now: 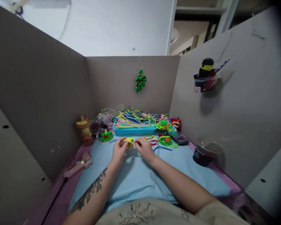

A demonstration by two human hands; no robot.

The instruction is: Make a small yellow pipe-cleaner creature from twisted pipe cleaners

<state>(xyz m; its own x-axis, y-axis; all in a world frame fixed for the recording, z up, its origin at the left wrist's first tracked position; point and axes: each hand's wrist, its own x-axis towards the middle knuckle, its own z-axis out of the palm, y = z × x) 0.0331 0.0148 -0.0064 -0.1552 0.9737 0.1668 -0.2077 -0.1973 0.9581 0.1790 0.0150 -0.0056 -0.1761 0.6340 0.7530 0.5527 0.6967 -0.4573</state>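
My left hand (pixel 119 150) and my right hand (pixel 144 148) meet over a light blue cloth (pixel 135 175), fingers pinched on a small yellow pipe-cleaner piece (pixel 129 140) held between them. Just beyond my hands stands a blue tray (pixel 134 131) full of several coloured pipe cleaners (pixel 133 120). A green pipe-cleaner figure (pixel 106 135) sits left of the tray. Loose yellow, red and green pieces (pixel 162 140) lie to the right of my hands.
Grey cardboard walls (pixel 42 93) enclose the desk on three sides. A pink glue gun (pixel 78 165) lies at the left, a jar with a lid (pixel 85 131) behind it. A dark round tub (pixel 204 153) sits at the right. A green ornament (pixel 140 80) hangs on the back wall.
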